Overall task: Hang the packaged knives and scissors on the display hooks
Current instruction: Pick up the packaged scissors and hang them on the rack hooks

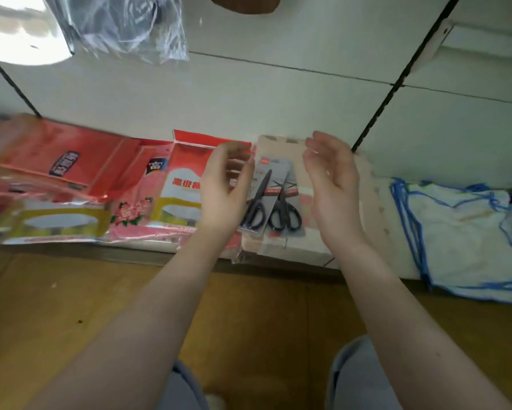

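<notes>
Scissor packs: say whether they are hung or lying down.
Lying down: both scissor packs rest flat on the shelf, between open hands, not on hooks.

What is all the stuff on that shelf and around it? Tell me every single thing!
scissors packs: two, black scissors on grey cards, overlapping, on the shelf between the hands
beige pack: one, under the scissors packs
red packets: several, red and pink, some with gold bottoms, on the shelf's left part
cloths: a stack, white with blue edging, on the shelf's right part
clear plastic bag: one, see-through with something dark inside, hanging at top left
back panel: white, with dark slotted strips, behind the shelf
floor: brown wood, below the shelf
left hand: one, open, beside the scissors packs
right hand: one, open, at their other side
</notes>
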{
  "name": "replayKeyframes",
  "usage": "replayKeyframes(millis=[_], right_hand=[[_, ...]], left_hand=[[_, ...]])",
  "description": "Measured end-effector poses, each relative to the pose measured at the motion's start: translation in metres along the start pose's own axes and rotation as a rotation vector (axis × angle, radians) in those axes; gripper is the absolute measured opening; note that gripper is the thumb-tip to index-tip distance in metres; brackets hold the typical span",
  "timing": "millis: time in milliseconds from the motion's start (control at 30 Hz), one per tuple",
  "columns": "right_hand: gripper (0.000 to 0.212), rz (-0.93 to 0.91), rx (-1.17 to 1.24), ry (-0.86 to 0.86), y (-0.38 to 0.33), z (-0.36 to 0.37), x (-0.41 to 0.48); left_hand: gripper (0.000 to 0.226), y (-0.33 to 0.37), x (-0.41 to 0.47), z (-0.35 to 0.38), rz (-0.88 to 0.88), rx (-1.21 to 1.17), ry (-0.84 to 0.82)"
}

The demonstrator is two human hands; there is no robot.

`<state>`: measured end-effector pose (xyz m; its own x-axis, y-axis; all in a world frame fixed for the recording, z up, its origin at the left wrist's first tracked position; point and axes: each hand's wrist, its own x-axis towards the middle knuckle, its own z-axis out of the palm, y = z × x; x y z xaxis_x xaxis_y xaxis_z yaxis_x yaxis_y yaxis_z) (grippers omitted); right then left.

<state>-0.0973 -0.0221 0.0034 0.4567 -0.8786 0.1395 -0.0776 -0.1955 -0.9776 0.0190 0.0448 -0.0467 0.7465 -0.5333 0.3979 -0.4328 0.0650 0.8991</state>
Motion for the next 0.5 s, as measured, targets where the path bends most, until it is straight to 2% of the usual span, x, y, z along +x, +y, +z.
replayKeyframes(millis=[267, 367, 500], right_hand=[[0.034, 0.154, -0.115, 0.011, 0.054, 0.009, 0.015], [0.043, 0.283, -0.269, -0.010, 0.081, 0.011, 0.029], [0.073, 0.460, -0.554, 0.006, 0.108, 0.018, 0.048]], left_hand=[[0.020, -0.047, 0.009, 0.010, -0.090, 0.131, -0.068], [0.031, -0.082, 0.012, 0.012, -0.316, 0.257, -0.041], [0.039, -0.124, 0.010, 0.014, -0.588, 0.460, -0.086]])
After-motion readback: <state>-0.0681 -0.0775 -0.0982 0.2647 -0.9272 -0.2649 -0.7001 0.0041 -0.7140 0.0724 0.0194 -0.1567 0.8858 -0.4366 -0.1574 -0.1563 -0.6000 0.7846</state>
